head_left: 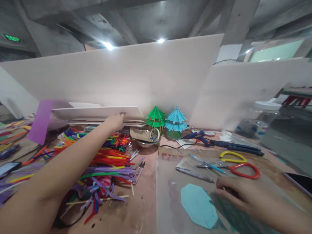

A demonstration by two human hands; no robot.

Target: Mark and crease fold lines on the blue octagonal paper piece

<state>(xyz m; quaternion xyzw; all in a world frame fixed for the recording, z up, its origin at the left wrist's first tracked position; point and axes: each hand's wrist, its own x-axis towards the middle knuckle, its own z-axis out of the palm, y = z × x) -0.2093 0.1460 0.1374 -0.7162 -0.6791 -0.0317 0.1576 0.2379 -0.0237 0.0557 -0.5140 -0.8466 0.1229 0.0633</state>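
Note:
My left hand [115, 123] is stretched far forward, its fingers closed at the front of a white foam board [97, 112]. That board leans up over a stack of similar flat sheets against the partition. Low on the right, my right hand [234, 193] is curled with thumb and fingers together. A small pale tip pokes out at the pinch, too small to name. Beside it lies a light blue octagon [198, 205] on the clear-covered work mat. Just beyond that hand are scissors [240, 165] with yellow and red handles, and a pen [195, 175].
Colourful pipe cleaners [104, 159] are heaped under my left arm. At the back stand a green tiered-roof model [156, 117] and a blue one [176, 120]. A glue gun [198, 137], a clear jar [255, 120] and a phone [299, 183] lie toward the right.

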